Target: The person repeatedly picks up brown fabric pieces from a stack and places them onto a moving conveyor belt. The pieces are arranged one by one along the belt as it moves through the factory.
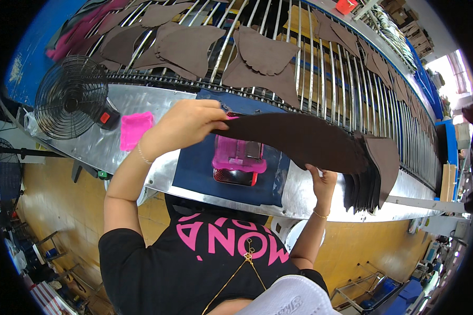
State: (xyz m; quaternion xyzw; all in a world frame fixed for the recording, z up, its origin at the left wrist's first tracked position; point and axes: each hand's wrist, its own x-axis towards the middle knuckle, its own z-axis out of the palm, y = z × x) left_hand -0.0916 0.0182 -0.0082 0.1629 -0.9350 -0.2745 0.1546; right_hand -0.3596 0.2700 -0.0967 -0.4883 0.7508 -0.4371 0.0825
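Between my two hands stretches a curved dark brown cut piece (294, 137), like leather or fabric, held above the bench. My left hand (197, 122) pinches its left tip. Lower on the right, the thumb and fingers of my right hand (323, 184) grip its bottom edge. To the right of that hand, a stack of similar brown pieces (370, 178) hangs in folds over the metal bench. Beneath the held piece, a pink tray (239, 157) with small items sits on a red and black object (235, 177), partly covered, on a dark blue mat (194, 168).
A slatted conveyor (320, 68) runs behind the metal bench (157, 173), carrying several brown cut pieces (263, 50). At left stand a black wire-cage fan (72, 100) and an empty-looking pink tray (136, 130). Yellow floor (63, 194) lies below.
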